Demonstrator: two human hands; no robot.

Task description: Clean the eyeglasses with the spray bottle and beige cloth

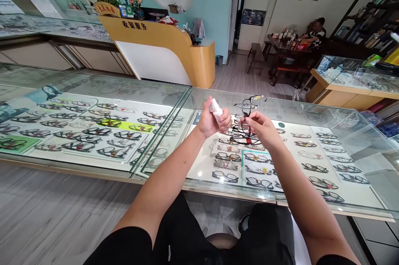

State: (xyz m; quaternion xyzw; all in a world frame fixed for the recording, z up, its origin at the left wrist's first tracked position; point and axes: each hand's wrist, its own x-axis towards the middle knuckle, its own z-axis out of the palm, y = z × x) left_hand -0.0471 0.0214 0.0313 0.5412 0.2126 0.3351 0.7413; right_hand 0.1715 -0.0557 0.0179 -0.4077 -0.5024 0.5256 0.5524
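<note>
My left hand (212, 122) is wrapped round a small white bottle (216, 108), its nozzle pointing up. To its right, my right hand (261, 127) pinches a pair of black-framed glasses (247, 107), turned on end with one lens up and a temple reaching right. Both hands are above the glass top of a display case (193, 173). Beneath the glass lie rows of glasses, some close under my hands. The bottle and the held glasses are apart.
A second glass case (77, 80) adjoins on the left. Beyond stand a yellow-and-white counter (149, 55), a bin (219, 60), a wooden bench (257, 55) and another display case (358, 78). A person (316, 34) sits at a dark table at the back right.
</note>
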